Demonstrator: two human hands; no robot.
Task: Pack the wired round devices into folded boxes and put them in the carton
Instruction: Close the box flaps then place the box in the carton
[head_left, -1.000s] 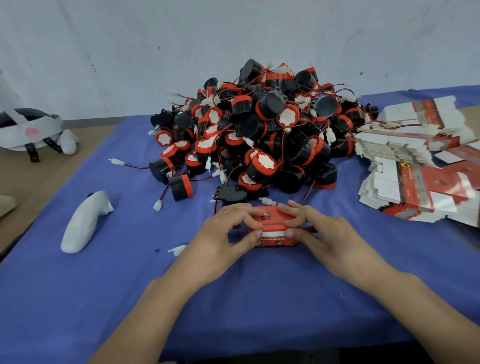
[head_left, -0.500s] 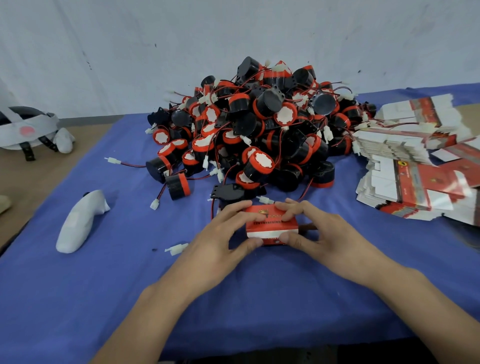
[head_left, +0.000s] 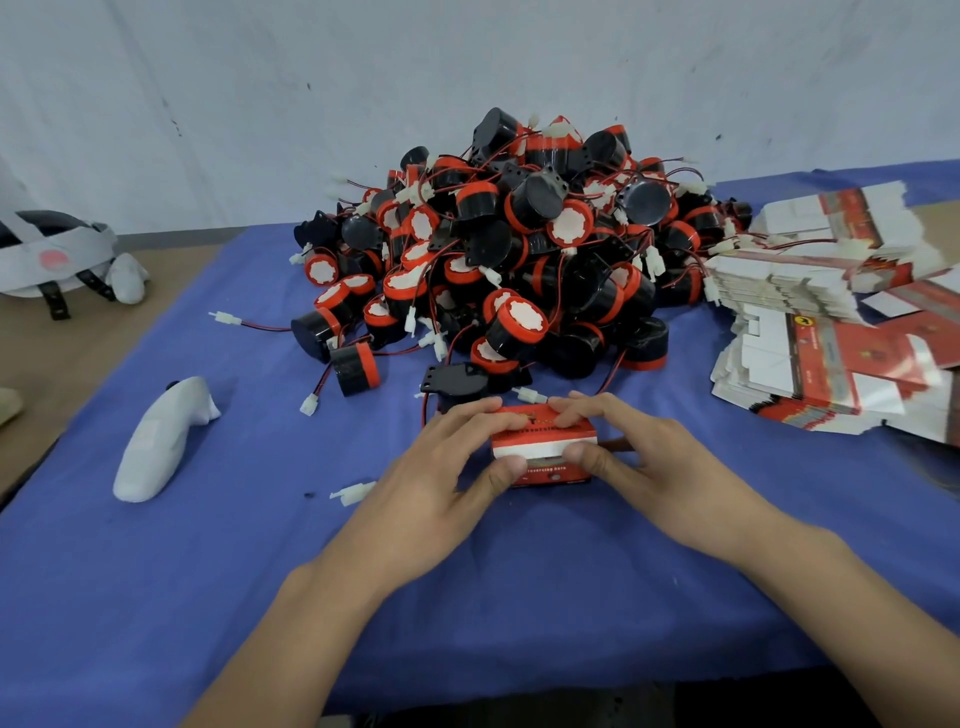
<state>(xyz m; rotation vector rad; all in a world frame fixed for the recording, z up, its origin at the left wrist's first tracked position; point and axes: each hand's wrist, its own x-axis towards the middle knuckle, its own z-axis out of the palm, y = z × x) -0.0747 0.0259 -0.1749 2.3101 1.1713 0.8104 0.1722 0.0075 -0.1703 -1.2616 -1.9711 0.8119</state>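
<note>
Clearly early: the left hand (head_left: 441, 473) and right hand (head_left: 644, 462) both pinch one red box (head_left: 545, 441) near the table's (head_left: 467, 597) front edge. The device pile (head_left: 519, 260) behind it and the flat boxes (head_left: 831, 353) at the right edge are unpacked. No carton shows.

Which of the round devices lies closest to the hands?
The black one at the front edge of the pile, just beyond the left hand gripping the red box; it shows a mounting tab and no red ring.
</note>
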